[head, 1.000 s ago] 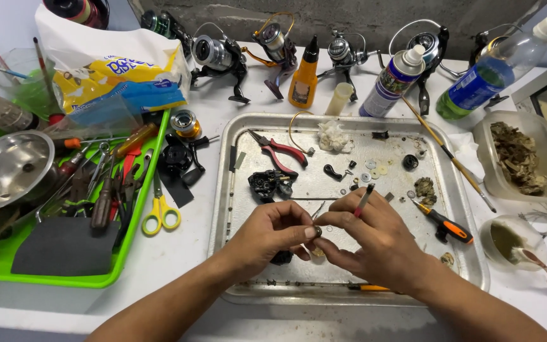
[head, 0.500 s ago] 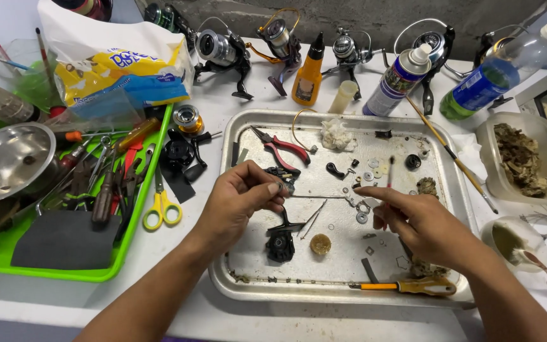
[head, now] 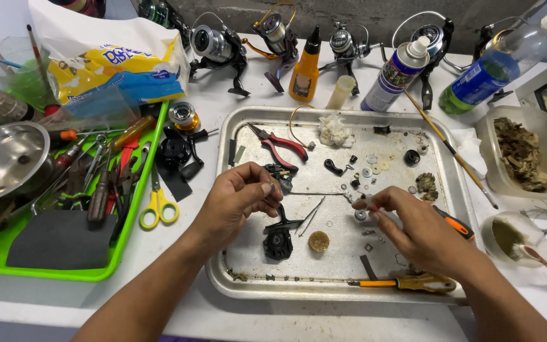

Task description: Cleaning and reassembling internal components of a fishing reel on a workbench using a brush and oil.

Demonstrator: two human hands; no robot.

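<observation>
Half a second on, the left hand [head: 238,199] has drawn back a little, fingertips still pinched on a thin metal shaft [head: 314,193] (its far end near the right hand [head: 413,231]). The right's fingers pinch something tiny — what, I cannot tell. Both hover over the metal tray [head: 235,282]; bare tray floor lies between them, beside the black reel part [head: 278,240].

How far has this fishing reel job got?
Already apart: small washers and screws lie across the metal tray, beside a black reel body. In hand: left hand pinches a tiny part; right hand reaches for another. Left: reassembly, apparently.
</observation>
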